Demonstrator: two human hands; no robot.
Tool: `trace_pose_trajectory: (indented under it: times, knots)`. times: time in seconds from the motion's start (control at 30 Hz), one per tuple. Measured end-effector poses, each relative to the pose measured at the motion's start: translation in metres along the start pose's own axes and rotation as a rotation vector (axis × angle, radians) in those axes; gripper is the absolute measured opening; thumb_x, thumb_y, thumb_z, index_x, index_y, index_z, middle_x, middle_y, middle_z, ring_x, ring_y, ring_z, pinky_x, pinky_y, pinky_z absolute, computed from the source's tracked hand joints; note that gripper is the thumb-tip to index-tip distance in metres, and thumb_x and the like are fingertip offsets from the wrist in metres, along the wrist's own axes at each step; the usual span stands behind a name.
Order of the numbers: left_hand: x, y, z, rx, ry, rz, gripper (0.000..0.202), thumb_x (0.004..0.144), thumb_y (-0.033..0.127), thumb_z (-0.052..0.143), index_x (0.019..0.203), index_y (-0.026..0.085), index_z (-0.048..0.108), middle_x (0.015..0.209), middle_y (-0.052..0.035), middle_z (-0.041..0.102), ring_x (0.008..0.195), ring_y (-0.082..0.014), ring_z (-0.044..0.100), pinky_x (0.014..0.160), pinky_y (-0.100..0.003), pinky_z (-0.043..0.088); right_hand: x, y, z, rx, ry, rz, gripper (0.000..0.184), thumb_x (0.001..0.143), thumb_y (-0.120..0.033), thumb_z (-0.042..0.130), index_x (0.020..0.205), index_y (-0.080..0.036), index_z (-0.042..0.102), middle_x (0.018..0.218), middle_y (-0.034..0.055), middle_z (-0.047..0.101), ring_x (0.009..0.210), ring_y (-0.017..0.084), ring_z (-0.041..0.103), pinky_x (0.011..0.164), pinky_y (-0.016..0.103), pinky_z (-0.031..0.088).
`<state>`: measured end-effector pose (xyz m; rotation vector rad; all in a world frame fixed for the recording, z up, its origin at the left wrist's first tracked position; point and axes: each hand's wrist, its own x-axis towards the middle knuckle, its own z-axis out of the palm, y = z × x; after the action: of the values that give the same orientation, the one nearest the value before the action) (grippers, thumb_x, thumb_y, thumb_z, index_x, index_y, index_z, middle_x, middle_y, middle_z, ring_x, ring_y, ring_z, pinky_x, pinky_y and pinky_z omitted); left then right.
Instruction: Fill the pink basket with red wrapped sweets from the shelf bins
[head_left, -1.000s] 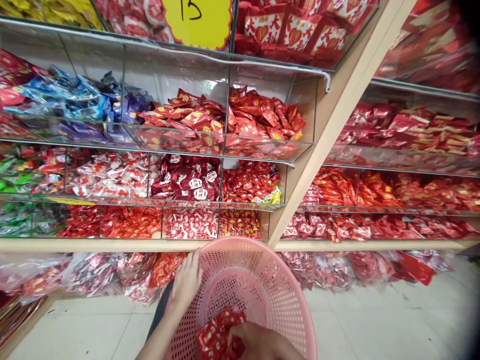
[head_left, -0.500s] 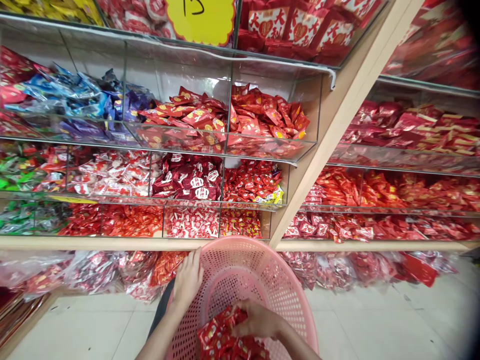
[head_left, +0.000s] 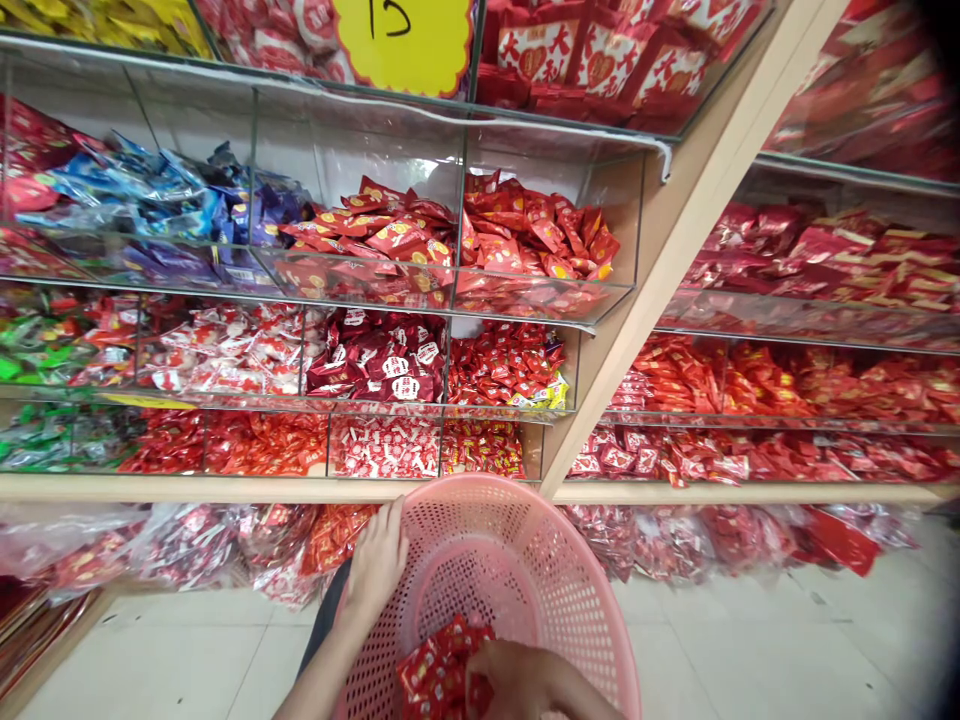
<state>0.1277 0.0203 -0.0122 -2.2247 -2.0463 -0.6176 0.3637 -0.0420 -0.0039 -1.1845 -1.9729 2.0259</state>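
Shelves fill the whole background, and they're packed: pale wooden shelving [head_left: 202,488] with clear-fronted bins [head_left: 555,150] of shiny wrapped sweets [head_left: 401,240], red for the most part, a scalloped yellow card [head_left: 405,45] up at the top edge. Below that, a light tiled floor [head_left: 697,650] and bulging clear plastic bags [head_left: 187,545] under the shelving's lowest edge. Front and centre, a round, pierced pink plastic basket [head_left: 581,590], its far rim overlapping that edge from this angle. And the left hand [head_left: 379,550]: forearm slanting up from below, back of the hand uppermost, fingers long and close together. Its grip is draped over the basket's left rim; thumb out of sight, so no telling how firmly it holds. Now the right hand [head_left: 517,675], inside the near side, forearm in from the lower right, knuckles up, fingers curled down at the glossy red packets [head_left: 435,665] heaped on the basket's near floor. That grip looks part-closed, but the fingertips are hidden: can't tell whether it has a packet.
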Motion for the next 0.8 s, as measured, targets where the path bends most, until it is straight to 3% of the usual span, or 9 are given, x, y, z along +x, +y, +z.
trace_pose_trajectory:
  times: [0.1,0.23,0.43,0.6,0.7,0.8]
  knots:
    - [0.0,0.0,0.0,-0.005,0.006,0.0,0.051,0.089,0.017,0.035,0.14,0.018,0.03,0.124,-0.01,0.054,0.108,-0.0225,0.052,0.091,-0.036,0.042,-0.006,-0.015,-0.01,0.036,0.052,0.097,0.021,0.051,-0.021,0.072,0.069,-0.019,0.062,0.057,-0.0069,0.058,0.053,0.01,0.049,0.049,0.021,0.035]
    - [0.0,0.001,-0.002,-0.012,0.009,-0.006,0.05,0.089,0.017,0.035,0.139,0.018,0.031,0.123,-0.01,0.055,0.108,-0.0223,0.053,0.09,-0.036,0.043,-0.009,-0.032,-0.019,0.395,0.2,0.059,0.022,0.062,-0.02,0.061,0.083,-0.02,0.055,0.06,-0.0059,0.063,0.049,0.009,0.051,0.044,0.018,0.031]
    - [0.0,0.002,-0.002,-0.026,0.01,-0.007,0.047,0.09,0.019,0.033,0.138,0.019,0.032,0.125,-0.0095,0.054,0.112,-0.0215,0.052,0.093,-0.035,0.043,0.004,-0.033,-0.023,0.86,0.22,0.009,0.02,0.065,-0.027,0.069,0.074,-0.015,0.056,0.065,-0.0009,0.065,0.051,0.007,0.055,0.044,0.017,0.035]
    - [0.0,0.002,-0.002,-0.031,0.003,-0.015,0.048,0.09,0.019,0.033,0.138,0.018,0.032,0.126,-0.0102,0.054,0.113,-0.0217,0.053,0.093,-0.036,0.043,0.015,-0.026,-0.026,1.164,0.281,0.145,0.019,0.067,-0.026,0.071,0.072,-0.014,0.058,0.055,-0.0047,0.059,0.045,0.004,0.05,0.04,0.012,0.034]
    - [0.0,0.002,-0.002,-0.033,0.007,-0.015,0.049,0.089,0.018,0.034,0.138,0.018,0.032,0.126,-0.0103,0.054,0.113,-0.0215,0.053,0.093,-0.035,0.043,0.017,-0.024,-0.026,1.25,0.343,0.186,0.017,0.067,-0.024,0.07,0.074,-0.015,0.058,0.058,-0.0042,0.061,0.048,0.004,0.054,0.043,0.012,0.039]
    - [0.0,0.003,-0.003,-0.036,0.009,-0.014,0.049,0.089,0.017,0.035,0.138,0.018,0.033,0.126,-0.0107,0.054,0.113,-0.0221,0.053,0.093,-0.036,0.043,0.015,-0.026,-0.024,1.232,0.285,0.177,0.018,0.069,-0.027,0.068,0.078,-0.013,0.061,0.067,0.0005,0.066,0.058,0.007,0.061,0.046,0.013,0.042]
